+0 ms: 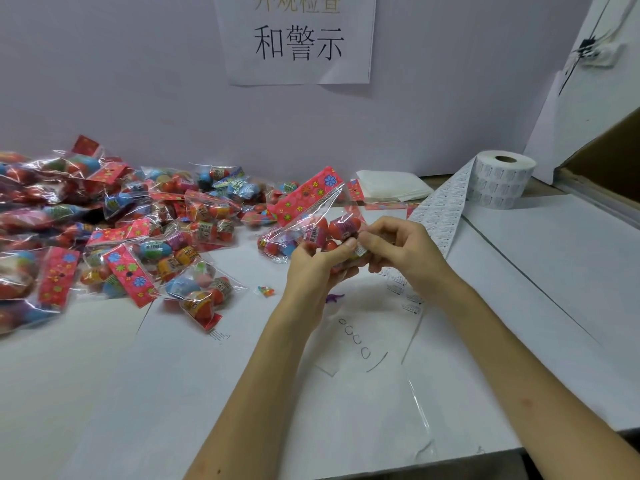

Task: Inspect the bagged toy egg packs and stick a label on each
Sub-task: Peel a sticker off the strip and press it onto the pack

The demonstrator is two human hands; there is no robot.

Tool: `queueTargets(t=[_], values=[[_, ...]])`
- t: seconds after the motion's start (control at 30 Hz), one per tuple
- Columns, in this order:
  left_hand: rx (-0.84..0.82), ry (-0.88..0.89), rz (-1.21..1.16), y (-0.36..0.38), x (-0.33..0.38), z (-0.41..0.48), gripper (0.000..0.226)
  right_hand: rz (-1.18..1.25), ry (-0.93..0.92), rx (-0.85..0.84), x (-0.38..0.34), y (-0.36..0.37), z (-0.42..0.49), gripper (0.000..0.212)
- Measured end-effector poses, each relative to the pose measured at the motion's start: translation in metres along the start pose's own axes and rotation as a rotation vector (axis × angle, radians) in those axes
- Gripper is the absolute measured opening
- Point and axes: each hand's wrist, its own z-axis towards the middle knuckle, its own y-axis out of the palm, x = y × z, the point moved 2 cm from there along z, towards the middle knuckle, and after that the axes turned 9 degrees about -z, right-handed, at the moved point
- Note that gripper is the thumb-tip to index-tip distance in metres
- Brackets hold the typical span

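Observation:
I hold one bagged toy egg pack point(313, 216) above the table's middle; it is a clear bag with a red flowered header card and several coloured eggs inside. My left hand point(317, 265) grips the bag's lower end from below. My right hand point(393, 251) pinches a small white label point(360, 250) against the bag. A label roll point(502, 180) stands at the back right, and its strip point(440, 216) trails toward my hands. A heap of egg packs point(114, 223) covers the left side of the table.
A folded white cloth point(391, 188) lies behind the strip. Loose labels point(403, 292), a tiny purple toy point(334, 298) and a small bag of beads point(266, 291) lie on the white table point(207, 393). An empty clear bag point(381, 358) lies flat in front. A cardboard box point(609, 157) sits far right.

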Motion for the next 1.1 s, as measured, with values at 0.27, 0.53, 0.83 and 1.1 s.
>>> queueTargets(t=[0.27,0.53,0.83,1.1], values=[[0.029,0.009,0.017,0.001,0.001,0.000,0.042,0.057,0.030,-0.010,0.001,0.001,0.002,0.018],[0.199,0.038,-0.064,-0.003,0.003,0.003,0.040,0.016,0.032,-0.022,-0.003,0.005,0.000,0.016],[0.140,0.061,-0.069,-0.006,0.002,0.003,0.016,-0.151,-0.004,-0.072,-0.001,0.007,-0.004,0.031],[0.099,0.150,0.046,-0.002,0.001,0.001,0.019,-0.178,0.010,0.041,0.004,0.010,-0.002,0.035]])
